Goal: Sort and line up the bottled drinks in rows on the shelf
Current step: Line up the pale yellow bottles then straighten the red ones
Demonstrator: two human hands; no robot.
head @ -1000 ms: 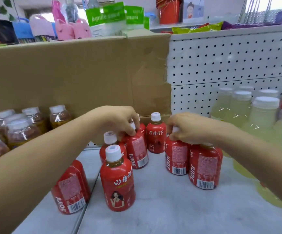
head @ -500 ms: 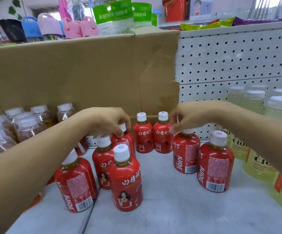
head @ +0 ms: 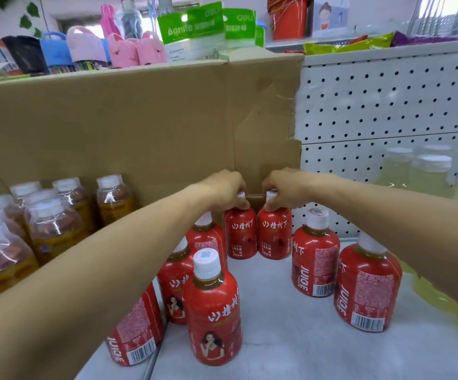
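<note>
Now both hands have moved back to the cardboard box (head: 140, 127): the left hand (head: 226, 189) pinches the cap of the left rear bottle (head: 240, 237), and the right hand (head: 284, 187) apparently that of the right rear bottle (head: 274, 237), squaring the back row against the box.

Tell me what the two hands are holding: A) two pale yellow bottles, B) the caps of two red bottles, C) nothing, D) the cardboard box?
B: the left hand grips the cap of one back red bottle, the right hand the cap of its neighbour.
</note>
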